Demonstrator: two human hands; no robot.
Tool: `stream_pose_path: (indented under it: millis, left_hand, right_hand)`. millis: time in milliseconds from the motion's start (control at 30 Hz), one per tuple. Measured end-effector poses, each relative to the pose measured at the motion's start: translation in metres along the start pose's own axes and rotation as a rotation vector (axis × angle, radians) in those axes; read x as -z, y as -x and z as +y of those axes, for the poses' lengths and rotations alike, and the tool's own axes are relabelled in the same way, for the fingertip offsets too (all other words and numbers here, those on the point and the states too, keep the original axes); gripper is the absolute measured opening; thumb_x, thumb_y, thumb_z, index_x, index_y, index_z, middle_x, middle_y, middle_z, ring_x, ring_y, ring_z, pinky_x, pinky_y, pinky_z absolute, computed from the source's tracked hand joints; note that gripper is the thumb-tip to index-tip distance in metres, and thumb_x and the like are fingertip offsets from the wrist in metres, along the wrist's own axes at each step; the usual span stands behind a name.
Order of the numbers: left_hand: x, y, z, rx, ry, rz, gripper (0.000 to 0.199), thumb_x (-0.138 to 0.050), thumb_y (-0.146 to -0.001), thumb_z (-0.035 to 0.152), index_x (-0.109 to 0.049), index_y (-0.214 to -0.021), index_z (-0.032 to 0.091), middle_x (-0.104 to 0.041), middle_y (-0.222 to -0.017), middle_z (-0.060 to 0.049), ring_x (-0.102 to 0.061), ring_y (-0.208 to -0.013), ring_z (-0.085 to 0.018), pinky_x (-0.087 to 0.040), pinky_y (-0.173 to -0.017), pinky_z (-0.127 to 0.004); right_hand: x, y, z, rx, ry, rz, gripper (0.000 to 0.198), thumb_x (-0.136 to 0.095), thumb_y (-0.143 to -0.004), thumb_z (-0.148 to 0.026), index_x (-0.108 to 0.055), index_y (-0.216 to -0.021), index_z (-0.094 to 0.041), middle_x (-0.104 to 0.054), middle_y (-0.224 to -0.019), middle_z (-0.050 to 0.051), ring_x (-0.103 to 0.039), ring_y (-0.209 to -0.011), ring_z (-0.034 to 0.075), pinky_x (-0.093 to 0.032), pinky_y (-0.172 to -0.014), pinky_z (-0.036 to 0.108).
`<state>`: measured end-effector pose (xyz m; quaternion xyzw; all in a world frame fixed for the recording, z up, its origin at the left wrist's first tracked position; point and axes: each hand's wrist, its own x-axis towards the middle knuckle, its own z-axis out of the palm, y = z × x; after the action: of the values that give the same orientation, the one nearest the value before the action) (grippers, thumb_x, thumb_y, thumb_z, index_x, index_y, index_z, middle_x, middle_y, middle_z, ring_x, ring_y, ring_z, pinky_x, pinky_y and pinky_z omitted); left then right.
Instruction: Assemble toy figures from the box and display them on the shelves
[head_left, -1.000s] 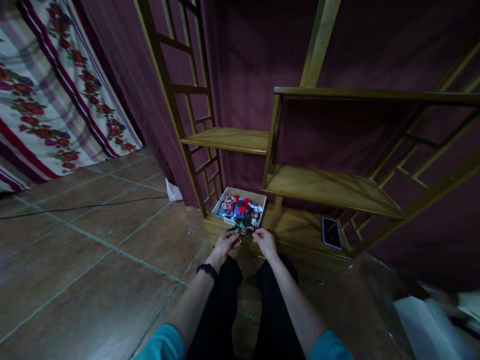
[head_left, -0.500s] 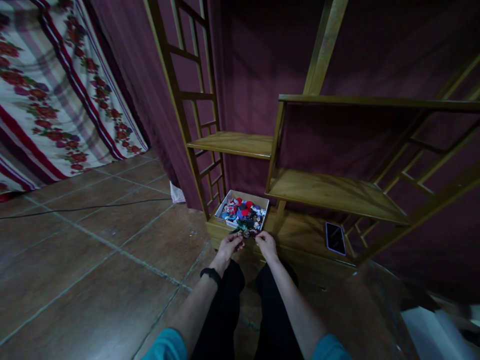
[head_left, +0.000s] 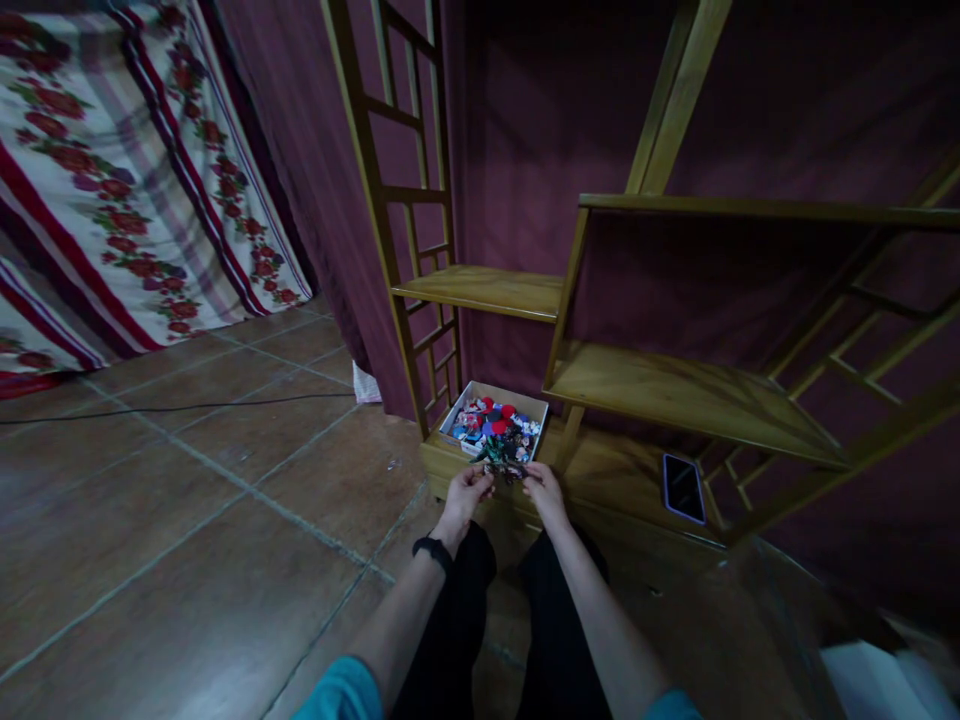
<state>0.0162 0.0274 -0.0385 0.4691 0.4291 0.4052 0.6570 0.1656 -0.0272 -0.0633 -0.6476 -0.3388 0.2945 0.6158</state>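
A small dark green-and-black piece with ragged edges (head_left: 498, 460) is pinched between my two hands in front of the box; its kind is too small to make out. My left hand (head_left: 463, 496) grips its left side with thumb and fingers closed. On the right side, the fingers of my right hand (head_left: 546, 492) are pinched on it too. Just beyond them, a shallow white box (head_left: 517, 397) sits on the low wooden ledge. Several small red, purple, blue, white and black items (head_left: 491, 417) are heaped inside, partly hidden by the held piece.
A phone or tablet with a purple rim (head_left: 683, 488) lies on the ledge to the right. Wooden shelves (head_left: 690, 400) and a lattice frame (head_left: 382, 190) rise around the box. A black cable (head_left: 225, 404) crosses the tiled floor. A pale object (head_left: 862, 675) stands at lower right.
The whole view has shifted slightly, with the scene now further right. Both hands still hold the dark piece, and its shape has turned a little between the fingers.
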Motion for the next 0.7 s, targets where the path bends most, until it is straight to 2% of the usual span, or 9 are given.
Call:
stream_pose_path:
  millis: [100, 233, 433, 600, 700]
  left_hand:
    - [-0.003, 0.001, -0.001, -0.056, -0.016, -0.028, 0.041, -0.072, -0.056, 0.033, -0.059, -0.088, 0.011, -0.056, -0.052, 0.003, -0.052, -0.047, -0.008, -0.037, -0.048, -0.019]
    - [-0.005, 0.002, -0.002, -0.129, -0.103, -0.071, 0.038, -0.069, -0.06, 0.032, -0.06, -0.09, 0.011, -0.052, -0.051, 0.004, -0.049, -0.049, -0.009, -0.037, -0.051, -0.02]
    - [-0.008, 0.013, 0.001, -0.309, -0.394, -0.072, 0.032, -0.062, -0.068, 0.031, -0.061, -0.097, 0.018, -0.057, -0.064, 0.001, -0.051, -0.06, -0.013, -0.038, -0.06, -0.022]
    - [-0.013, 0.03, 0.012, -0.404, -0.608, -0.049, 0.017, -0.056, -0.075, 0.032, -0.061, -0.089, 0.022, -0.061, -0.076, -0.003, -0.055, -0.071, -0.017, -0.039, -0.068, -0.025]
    - [-0.016, 0.038, 0.017, -0.532, -0.805, -0.087, 0.017, -0.047, -0.081, 0.031, -0.058, -0.091, 0.022, -0.061, -0.087, -0.006, -0.055, -0.084, -0.019, -0.04, -0.075, -0.027]
  right_hand:
    - [-0.006, 0.0, 0.002, 0.017, -0.023, -0.084, 0.034, -0.059, -0.061, -0.028, -0.062, -0.093, -0.021, -0.067, -0.089, 0.002, -0.062, -0.077, 0.018, -0.051, -0.065, 0.029]
    - [-0.008, 0.0, 0.003, 0.005, -0.001, -0.117, 0.034, -0.06, -0.061, -0.029, -0.064, -0.093, -0.02, -0.068, -0.085, 0.001, -0.063, -0.071, 0.017, -0.053, -0.064, 0.031]
    - [-0.005, 0.0, 0.007, -0.016, 0.027, -0.148, 0.026, -0.061, -0.061, -0.029, -0.066, -0.085, -0.021, -0.068, -0.075, -0.001, -0.063, -0.065, 0.017, -0.053, -0.06, 0.031]
    - [-0.006, -0.003, 0.011, -0.019, 0.005, -0.133, 0.022, -0.062, -0.059, -0.031, -0.065, -0.078, -0.019, -0.068, -0.073, 0.0, -0.063, -0.068, 0.019, -0.052, -0.062, 0.031]
    - [-0.006, -0.006, 0.011, 0.001, -0.014, -0.117, 0.025, -0.063, -0.058, -0.032, -0.064, -0.078, -0.018, -0.069, -0.075, 0.002, -0.064, -0.071, 0.02, -0.051, -0.063, 0.031]
